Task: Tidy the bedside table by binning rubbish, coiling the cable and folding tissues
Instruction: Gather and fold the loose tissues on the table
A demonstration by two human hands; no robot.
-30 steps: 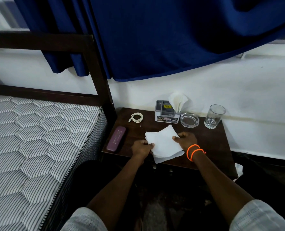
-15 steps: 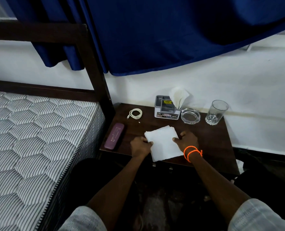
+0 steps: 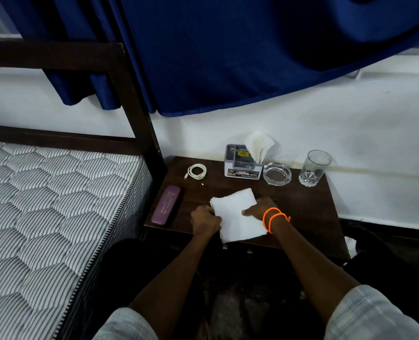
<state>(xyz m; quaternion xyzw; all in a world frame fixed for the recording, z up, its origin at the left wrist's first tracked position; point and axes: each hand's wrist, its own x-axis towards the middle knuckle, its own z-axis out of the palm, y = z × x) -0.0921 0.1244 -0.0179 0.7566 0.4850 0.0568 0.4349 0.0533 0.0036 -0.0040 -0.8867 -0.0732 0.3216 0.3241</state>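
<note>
Head camera: both hands, left hand (image 3: 204,220) and right hand (image 3: 257,209), still pinch the folded tissue (image 3: 236,215) on the bedside table (image 3: 301,207), little changed from before.

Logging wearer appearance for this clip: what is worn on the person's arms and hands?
Both hands are bare, with no gloves or rings that can be made out. The right hand has two thin bright orange bands around its wrist; the left hand and its wrist carry nothing. The forearms are uncovered. Pale, whitish sleeves with a faint woven check pattern sit pushed up near the elbows, at the frame's bottom edge.
</note>
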